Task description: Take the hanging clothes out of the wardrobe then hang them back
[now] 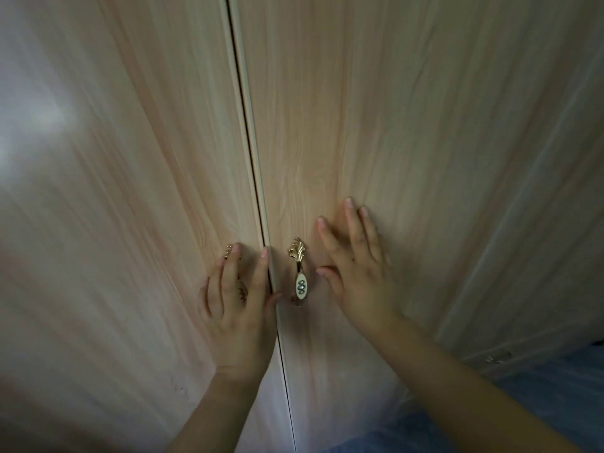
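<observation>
Pale wood-grain laminate fills the head view, where the wardrobe (pixel 327 93) presents two tall doors that meet at a narrow dark seam (pixel 251 158), shut or all but shut. A person's left hand (pixel 238 322) lies on the left door (pixel 114 223) with its fingers stretched out over that door's gilt handle (pixel 241 289), which shows only in glimpses between them; the forefinger reaches to the seam and nothing is gripped. The right hand (pixel 359 276) rests flat and spread on the right door (pixel 425 142), just beside, and not touching, an ornate gold handle with a white oval inlay (pixel 299 279); it too holds nothing. The hanging clothes are nowhere in sight and, by the task, must be inside, behind the doors; how many there are and how they hang cannot be told. Such garments would likely be light, soft and limp, prone to slide off a hanger if tugged by the cloth, so the surer hold would be at the hanger's hook or neck, lifting it clear of the rail. The doors themselves look stiff and smooth, offering a flat palm little purchase, and the two handles are the natural places to pull. Whether the hands are about to open the wardrobe or are pressing it closed cannot be judged. Blue fabric (pixel 539 403) lies at the lower right, beside a further pale panel.
</observation>
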`<state>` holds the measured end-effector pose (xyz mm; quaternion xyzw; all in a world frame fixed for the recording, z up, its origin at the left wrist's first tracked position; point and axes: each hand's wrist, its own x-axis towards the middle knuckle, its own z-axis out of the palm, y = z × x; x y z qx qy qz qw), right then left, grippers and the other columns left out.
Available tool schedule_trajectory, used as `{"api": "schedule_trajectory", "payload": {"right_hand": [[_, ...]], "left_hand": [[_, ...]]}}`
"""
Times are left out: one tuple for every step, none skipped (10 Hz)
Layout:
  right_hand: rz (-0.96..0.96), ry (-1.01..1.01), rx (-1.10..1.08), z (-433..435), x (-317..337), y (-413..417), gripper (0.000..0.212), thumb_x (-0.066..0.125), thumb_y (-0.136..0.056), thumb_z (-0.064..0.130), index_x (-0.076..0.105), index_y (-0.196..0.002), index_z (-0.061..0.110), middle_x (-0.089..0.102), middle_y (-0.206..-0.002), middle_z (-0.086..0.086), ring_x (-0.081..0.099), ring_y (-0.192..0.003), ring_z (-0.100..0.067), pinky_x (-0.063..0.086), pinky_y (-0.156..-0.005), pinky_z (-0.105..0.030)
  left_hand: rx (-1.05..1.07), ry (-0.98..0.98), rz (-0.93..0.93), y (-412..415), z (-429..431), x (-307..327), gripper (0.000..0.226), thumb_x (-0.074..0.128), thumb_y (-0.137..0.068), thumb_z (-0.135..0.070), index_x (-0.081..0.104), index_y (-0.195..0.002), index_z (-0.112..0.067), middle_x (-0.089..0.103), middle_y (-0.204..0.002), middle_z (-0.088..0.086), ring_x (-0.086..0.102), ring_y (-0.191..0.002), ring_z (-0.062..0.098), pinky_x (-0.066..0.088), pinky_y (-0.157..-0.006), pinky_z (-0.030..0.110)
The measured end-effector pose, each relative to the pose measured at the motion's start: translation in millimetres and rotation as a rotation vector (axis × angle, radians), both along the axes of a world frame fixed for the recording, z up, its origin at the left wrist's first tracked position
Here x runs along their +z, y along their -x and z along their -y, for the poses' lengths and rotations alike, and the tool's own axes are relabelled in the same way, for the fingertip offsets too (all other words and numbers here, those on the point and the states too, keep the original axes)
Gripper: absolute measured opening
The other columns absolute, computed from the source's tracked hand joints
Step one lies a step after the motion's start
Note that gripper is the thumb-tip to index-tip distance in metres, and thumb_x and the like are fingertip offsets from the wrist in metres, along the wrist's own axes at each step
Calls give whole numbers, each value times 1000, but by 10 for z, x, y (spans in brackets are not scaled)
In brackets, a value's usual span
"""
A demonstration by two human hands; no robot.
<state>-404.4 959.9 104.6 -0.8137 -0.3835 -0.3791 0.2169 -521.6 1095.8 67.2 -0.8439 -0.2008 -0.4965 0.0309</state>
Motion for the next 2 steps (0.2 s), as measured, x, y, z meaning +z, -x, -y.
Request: {"api": "schedule_trajectory", "payload": {"right_hand": [[-34,10,145,126,108,58,76,70,-79,30,29,-143,26,14,-154,-8,15,-142,-28,36,-106,-48],[-102,-98,284,494,230,157,60,59,-88,34,36,-140,17,30,-150,-11,30,-138,-27,33,-109,-38]], "left_hand": [[74,65,-103,52,118,63,59,54,-86,-39,38,-141,-25,24,-151,8,28,-135,31,26,-102,56],[47,152,-128,185,334,217,77,63,-79,-21,26,-147,-26,20,-153,10,20,-138,31,24,-97,66]]}}
